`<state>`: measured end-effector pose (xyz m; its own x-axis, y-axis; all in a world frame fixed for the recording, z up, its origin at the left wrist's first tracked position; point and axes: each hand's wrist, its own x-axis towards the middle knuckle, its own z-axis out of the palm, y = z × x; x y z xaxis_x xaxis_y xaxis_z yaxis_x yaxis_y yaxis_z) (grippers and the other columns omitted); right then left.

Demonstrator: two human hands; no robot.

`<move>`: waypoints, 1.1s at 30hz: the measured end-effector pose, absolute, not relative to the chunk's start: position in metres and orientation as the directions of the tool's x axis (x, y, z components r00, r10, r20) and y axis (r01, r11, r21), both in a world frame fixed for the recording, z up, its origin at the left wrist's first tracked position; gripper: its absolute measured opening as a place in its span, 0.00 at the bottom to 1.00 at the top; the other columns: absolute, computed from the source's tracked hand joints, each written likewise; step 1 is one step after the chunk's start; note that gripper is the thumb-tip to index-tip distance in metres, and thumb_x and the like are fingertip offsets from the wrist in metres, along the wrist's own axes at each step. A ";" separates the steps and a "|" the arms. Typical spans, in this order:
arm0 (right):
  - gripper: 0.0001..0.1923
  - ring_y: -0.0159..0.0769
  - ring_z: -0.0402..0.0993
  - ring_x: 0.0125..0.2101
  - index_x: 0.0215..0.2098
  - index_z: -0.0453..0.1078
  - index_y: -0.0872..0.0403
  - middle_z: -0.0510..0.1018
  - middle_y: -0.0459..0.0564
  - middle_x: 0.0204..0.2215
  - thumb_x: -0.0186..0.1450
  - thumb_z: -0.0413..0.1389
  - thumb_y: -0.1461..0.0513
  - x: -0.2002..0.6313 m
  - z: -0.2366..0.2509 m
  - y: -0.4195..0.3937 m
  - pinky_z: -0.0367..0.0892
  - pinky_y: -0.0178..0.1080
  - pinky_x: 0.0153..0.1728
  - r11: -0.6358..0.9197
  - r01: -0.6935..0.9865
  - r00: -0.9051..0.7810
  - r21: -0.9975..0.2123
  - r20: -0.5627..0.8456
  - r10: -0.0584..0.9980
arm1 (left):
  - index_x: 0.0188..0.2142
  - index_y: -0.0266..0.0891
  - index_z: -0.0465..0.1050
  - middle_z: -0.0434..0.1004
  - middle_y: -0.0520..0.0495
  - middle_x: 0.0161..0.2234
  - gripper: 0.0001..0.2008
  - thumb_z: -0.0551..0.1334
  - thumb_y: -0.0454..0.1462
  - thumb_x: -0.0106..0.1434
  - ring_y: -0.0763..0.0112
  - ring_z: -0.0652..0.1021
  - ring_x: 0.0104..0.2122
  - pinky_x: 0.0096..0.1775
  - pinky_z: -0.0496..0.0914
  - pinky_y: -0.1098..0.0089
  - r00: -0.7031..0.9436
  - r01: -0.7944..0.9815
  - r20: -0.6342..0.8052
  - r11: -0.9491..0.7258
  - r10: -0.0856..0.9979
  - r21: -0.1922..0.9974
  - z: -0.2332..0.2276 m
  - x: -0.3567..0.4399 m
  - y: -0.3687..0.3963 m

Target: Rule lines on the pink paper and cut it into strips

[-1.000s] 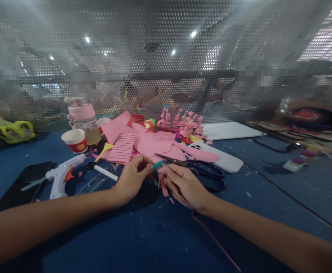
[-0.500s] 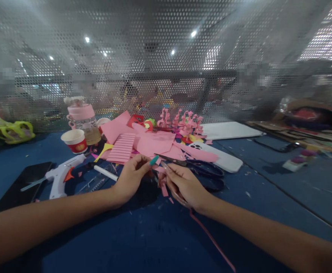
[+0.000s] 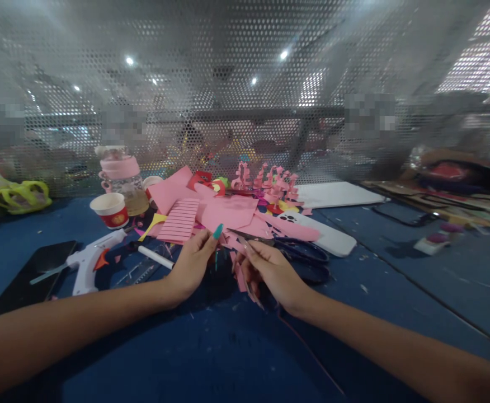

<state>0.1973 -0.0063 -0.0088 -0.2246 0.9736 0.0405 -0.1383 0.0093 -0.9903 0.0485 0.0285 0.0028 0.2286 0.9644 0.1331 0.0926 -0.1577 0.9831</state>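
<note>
My left hand (image 3: 188, 268) is closed in a pinch, its teal thumbnail at the top, and seems to have the end of a pink strip between thumb and finger. My right hand (image 3: 276, 274) faces it a short gap away, fingers curled round a pink paper strip (image 3: 240, 274) that hangs below them. How the strip is folded is partly hidden by the fingers. Just behind my right hand lie dark-handled scissors (image 3: 307, 249). Pink paper sheets (image 3: 228, 212) are heaped beyond both hands, with a lined pink piece (image 3: 179, 219) at the left.
To the left lie a white glue gun (image 3: 88, 260), a dark phone (image 3: 31, 274) and a white pen (image 3: 155, 256). Behind them stand a paper cup (image 3: 111, 211) and a pink-lidded bottle (image 3: 121, 179). Curled pink paper pieces (image 3: 276, 184) and a white phone (image 3: 333, 238) sit beyond my right hand.
My left hand has shifted slightly left and its thumb has lifted, widening the gap between the hands. My right fingers have loosened and turned a little around the pink strip.
</note>
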 end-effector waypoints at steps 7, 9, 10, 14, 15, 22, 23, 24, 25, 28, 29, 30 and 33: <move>0.23 0.29 0.67 0.13 0.26 0.64 0.55 0.71 0.44 0.13 0.55 0.54 0.43 0.198 -0.010 -0.005 0.60 0.29 0.10 -0.021 -0.211 -0.249 -0.977 0.033 0.968 | 0.21 0.40 0.58 0.55 0.59 0.16 0.24 0.57 0.58 0.51 0.79 0.55 0.17 0.20 0.51 0.74 0.282 0.164 0.147 -0.198 0.948 0.966 0.002 0.047 0.027; 0.24 0.31 0.68 0.13 0.27 0.63 0.55 0.71 0.44 0.14 0.54 0.53 0.42 0.198 -0.010 -0.004 0.61 0.31 0.11 -0.038 -0.230 -0.229 -0.972 0.016 0.973 | 0.20 0.40 0.58 0.55 0.59 0.16 0.23 0.56 0.57 0.53 0.79 0.56 0.18 0.21 0.52 0.74 0.386 0.188 0.136 -0.223 0.912 0.957 0.002 0.048 0.026; 0.25 0.31 0.68 0.13 0.27 0.63 0.54 0.71 0.44 0.14 0.53 0.53 0.41 0.198 -0.010 -0.004 0.62 0.31 0.11 -0.050 -0.225 -0.215 -0.973 -0.001 0.977 | 0.20 0.40 0.58 0.56 0.58 0.17 0.23 0.56 0.56 0.54 0.78 0.57 0.18 0.22 0.53 0.74 0.452 0.200 0.133 -0.245 0.882 0.949 0.003 0.049 0.026; 0.27 0.29 0.64 0.10 0.24 0.61 0.53 0.67 0.41 0.11 0.51 0.52 0.39 0.193 -0.008 -0.006 0.61 0.32 0.11 -0.054 -0.125 -0.153 -0.991 -0.035 0.988 | 0.19 0.40 0.58 0.57 0.56 0.18 0.22 0.53 0.53 0.58 0.77 0.59 0.20 0.23 0.54 0.73 0.595 0.257 0.120 -0.330 0.795 0.908 0.003 0.050 0.025; 0.26 0.28 0.63 0.10 0.24 0.60 0.53 0.66 0.40 0.10 0.52 0.52 0.39 0.192 -0.007 -0.007 0.60 0.32 0.11 -0.043 -0.102 -0.150 -0.994 -0.028 0.988 | 0.20 0.40 0.58 0.56 0.56 0.18 0.21 0.52 0.53 0.59 0.76 0.58 0.20 0.23 0.54 0.73 0.594 0.272 0.118 -0.337 0.796 0.901 0.002 0.051 0.025; 0.24 0.27 0.60 0.11 0.22 0.59 0.52 0.64 0.39 0.12 0.56 0.51 0.41 0.191 -0.011 -0.005 0.57 0.33 0.12 0.050 0.033 -0.122 -0.998 0.045 0.992 | 0.23 0.41 0.57 0.53 0.58 0.17 0.17 0.49 0.49 0.62 0.76 0.55 0.17 0.20 0.52 0.74 0.467 0.293 0.170 -0.333 0.868 0.896 -0.002 0.053 0.025; 0.24 0.27 0.60 0.13 0.21 0.59 0.52 0.63 0.40 0.13 0.56 0.52 0.42 0.192 -0.012 -0.004 0.58 0.33 0.14 0.079 0.057 -0.104 -0.995 0.072 0.992 | 0.24 0.41 0.57 0.53 0.58 0.17 0.16 0.48 0.47 0.63 0.76 0.56 0.17 0.19 0.52 0.74 0.453 0.296 0.181 -0.339 0.873 0.893 -0.002 0.053 0.025; 0.24 0.27 0.61 0.14 0.20 0.59 0.52 0.64 0.40 0.13 0.56 0.52 0.42 0.192 -0.013 -0.004 0.58 0.33 0.15 0.097 0.073 -0.091 -0.993 0.090 0.992 | 0.24 0.41 0.57 0.53 0.58 0.16 0.15 0.48 0.45 0.64 0.76 0.56 0.17 0.19 0.52 0.74 0.437 0.310 0.194 -0.349 0.878 0.884 -0.002 0.053 0.024; 0.24 0.28 0.61 0.15 0.20 0.59 0.52 0.64 0.40 0.14 0.56 0.52 0.42 0.193 -0.013 -0.004 0.59 0.33 0.16 0.100 0.078 -0.088 -0.992 0.093 0.992 | 0.24 0.41 0.56 0.53 0.58 0.16 0.15 0.47 0.43 0.65 0.76 0.56 0.17 0.19 0.53 0.74 0.423 0.333 0.205 -0.361 0.883 0.871 -0.001 0.052 0.023; 0.23 0.29 0.62 0.14 0.23 0.60 0.52 0.65 0.41 0.14 0.57 0.51 0.42 0.192 -0.011 -0.004 0.58 0.34 0.15 0.066 0.042 -0.116 -0.997 0.061 0.991 | 0.23 0.41 0.57 0.56 0.57 0.17 0.14 0.47 0.39 0.65 0.75 0.58 0.18 0.21 0.54 0.73 0.415 0.419 0.232 -0.411 0.880 0.810 0.003 0.053 0.021; 0.22 0.29 0.62 0.14 0.23 0.61 0.52 0.66 0.41 0.14 0.57 0.51 0.42 0.192 -0.011 -0.004 0.58 0.34 0.15 0.057 0.030 -0.123 -0.998 0.053 0.991 | 0.22 0.41 0.57 0.57 0.56 0.17 0.14 0.48 0.38 0.64 0.75 0.60 0.18 0.22 0.55 0.72 0.422 0.442 0.243 -0.433 0.873 0.786 0.004 0.053 0.020; 0.22 0.29 0.62 0.14 0.23 0.61 0.52 0.66 0.41 0.14 0.56 0.52 0.43 0.192 -0.011 -0.005 0.57 0.33 0.15 0.054 0.023 -0.128 -0.998 0.050 0.991 | 0.22 0.41 0.58 0.58 0.56 0.18 0.13 0.48 0.37 0.64 0.74 0.61 0.19 0.23 0.56 0.72 0.433 0.458 0.253 -0.453 0.865 0.765 0.005 0.053 0.020; 0.21 0.28 0.60 0.13 0.22 0.61 0.52 0.65 0.40 0.13 0.57 0.52 0.44 0.191 -0.011 -0.005 0.56 0.33 0.15 0.065 0.026 -0.138 -0.998 0.061 0.989 | 0.21 0.41 0.59 0.62 0.54 0.20 0.13 0.49 0.36 0.63 0.73 0.64 0.21 0.26 0.58 0.71 0.458 0.474 0.275 -0.494 0.845 0.729 0.007 0.054 0.019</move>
